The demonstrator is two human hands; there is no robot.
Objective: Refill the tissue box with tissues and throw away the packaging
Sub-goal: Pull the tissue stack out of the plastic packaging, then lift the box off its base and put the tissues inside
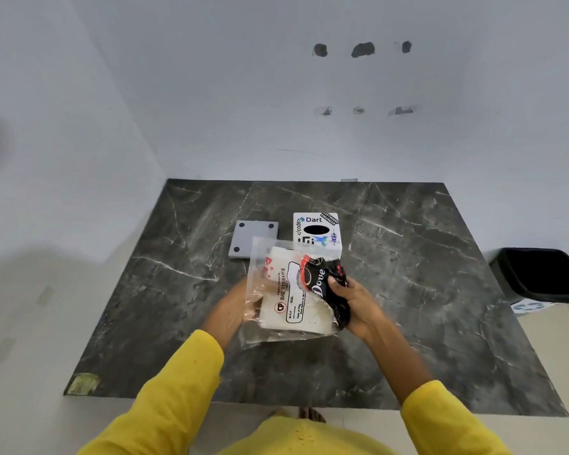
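A clear plastic pack of white tissues (pixel 289 297), printed "BIG TISSUES", is held above the dark marble table (pixel 408 290). My left hand (pixel 234 307) grips its left side through the loose plastic. My right hand (pixel 358 303) clutches the pack's right end, where black printed packaging is bunched up. Just behind the pack stands the white tissue box (pixel 317 233), covered in stickers, with its dark oval slot facing up. A grey square lid (pixel 253 239) with black corner pads lies flat to the left of the box.
A black waste bin (pixel 539 274) stands on the floor past the table's right edge. White walls close off the back and left. A yellowish sticker (pixel 83 384) marks the table's front left corner.
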